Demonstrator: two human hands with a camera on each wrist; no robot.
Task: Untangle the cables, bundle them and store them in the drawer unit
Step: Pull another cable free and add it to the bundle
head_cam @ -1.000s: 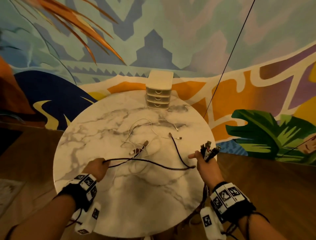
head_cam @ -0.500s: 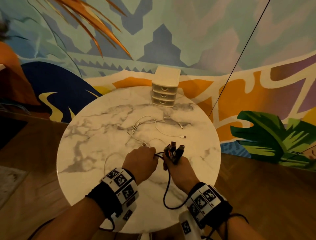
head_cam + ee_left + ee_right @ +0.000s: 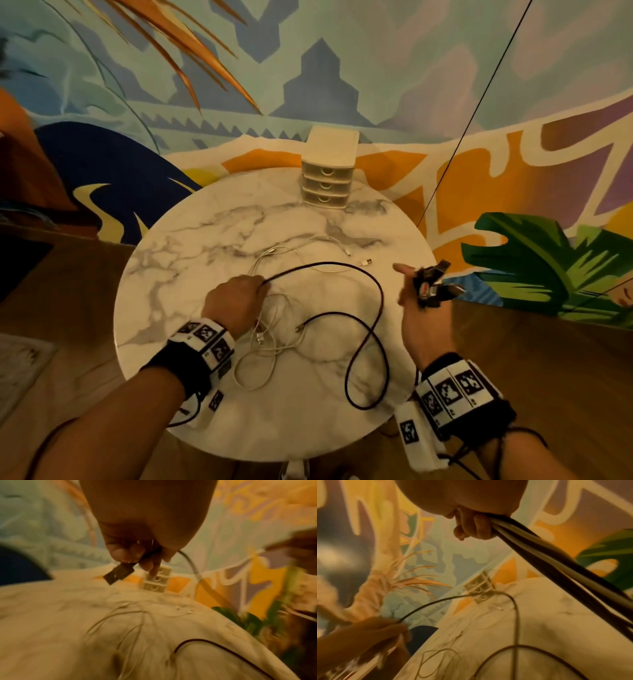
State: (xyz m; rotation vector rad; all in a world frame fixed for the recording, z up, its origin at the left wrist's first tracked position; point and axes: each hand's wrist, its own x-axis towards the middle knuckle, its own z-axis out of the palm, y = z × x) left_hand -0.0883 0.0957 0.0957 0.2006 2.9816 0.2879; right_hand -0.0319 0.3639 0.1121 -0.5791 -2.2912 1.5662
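Observation:
A black cable (image 3: pixel 378 298) loops over the round marble table (image 3: pixel 191 253). My left hand (image 3: pixel 236 301) grips it near its USB plug (image 3: pixel 118 574), above the table's middle. My right hand (image 3: pixel 416 298) is raised at the table's right edge and holds a bunch of black cable ends (image 3: pixel 433 284), with their strands (image 3: pixel 539 555) running down from its curled fingers. White cables (image 3: pixel 270 329) lie tangled on the table under and behind my left hand. The white three-drawer unit (image 3: pixel 329 171) stands at the table's far edge with its drawers shut.
A painted mural wall rises right behind the table. Wooden floor surrounds the table on the left and right. A thin dark line (image 3: pixel 472 106) runs diagonally down the wall to the right of the drawer unit.
My hands, together half a second ago, have drawn apart: the left stays over the middle, the right has gone out to the table's right edge. The black cable now spreads in wide loops between them.

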